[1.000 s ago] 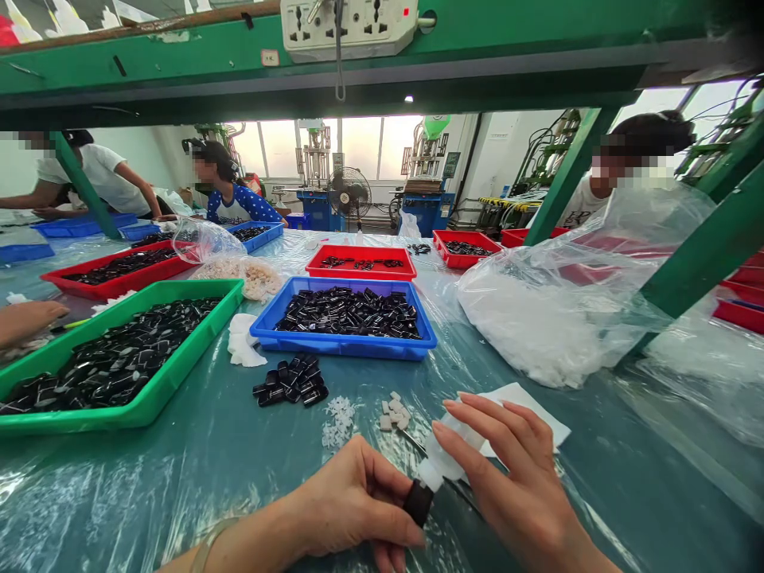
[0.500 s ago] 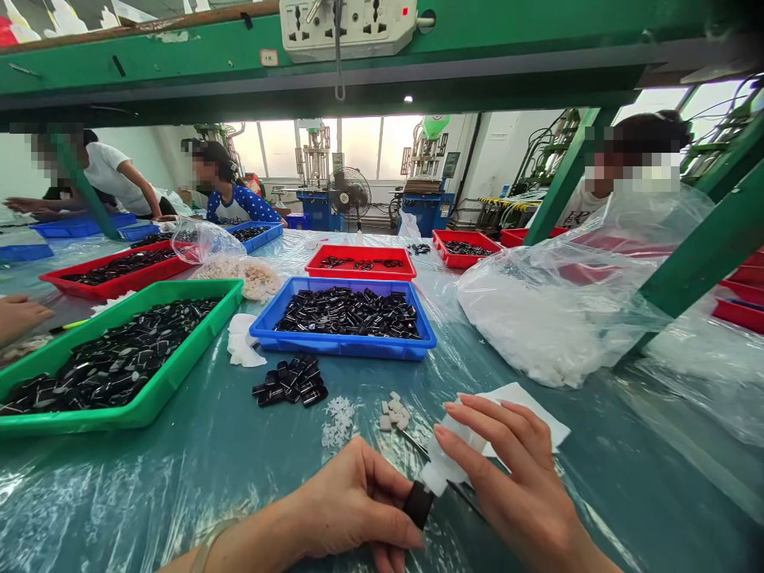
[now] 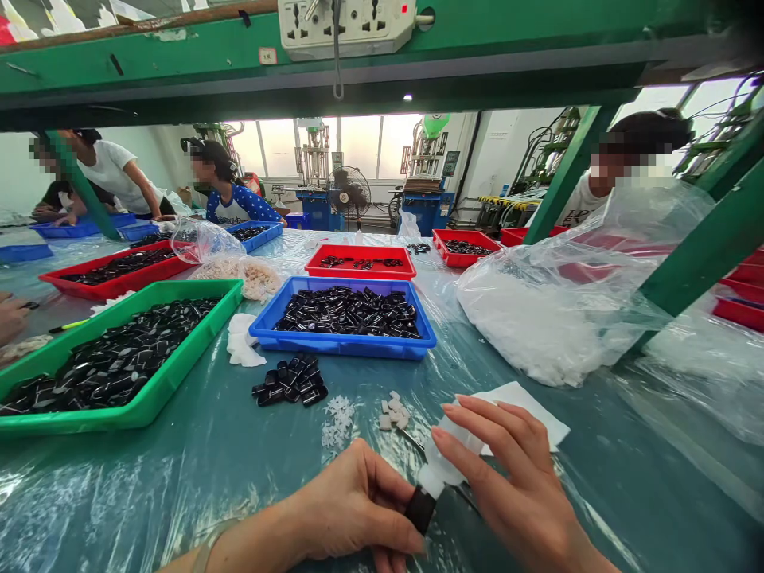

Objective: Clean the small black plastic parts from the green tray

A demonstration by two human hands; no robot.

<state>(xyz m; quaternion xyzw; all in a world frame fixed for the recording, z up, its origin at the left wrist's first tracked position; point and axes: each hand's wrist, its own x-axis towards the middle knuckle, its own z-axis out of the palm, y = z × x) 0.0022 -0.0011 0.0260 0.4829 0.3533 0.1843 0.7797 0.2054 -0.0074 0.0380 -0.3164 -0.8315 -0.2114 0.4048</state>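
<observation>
Between the thumb and fingers of my left hand (image 3: 358,505) is a small glossy black plastic piece (image 3: 421,509). My right hand (image 3: 513,469) is closed around a translucent white squeeze bottle (image 3: 454,446), tilted with its nozzle end down against the black piece. The nozzle's tip is hidden there. A thin dark rod (image 3: 411,438) lies on the table, partly behind the bottle. Beyond my hands are a small heap of clear plastic bits (image 3: 338,422), several off-white blocks (image 3: 394,412) and a pile of black pieces (image 3: 292,380).
A blue tray (image 3: 343,347) and a green tray (image 3: 149,398) hold many black pieces. Behind is a red tray (image 3: 361,270). At right stand a plastic bag of white bits (image 3: 549,318) and a green post (image 3: 698,263). White paper (image 3: 531,406) lies by my right hand. Several co-workers sit or stand around.
The bottle and my right hand have shifted very slightly left, still against the black piece. At far left, a co-worker's hand has moved back toward the frame edge.
</observation>
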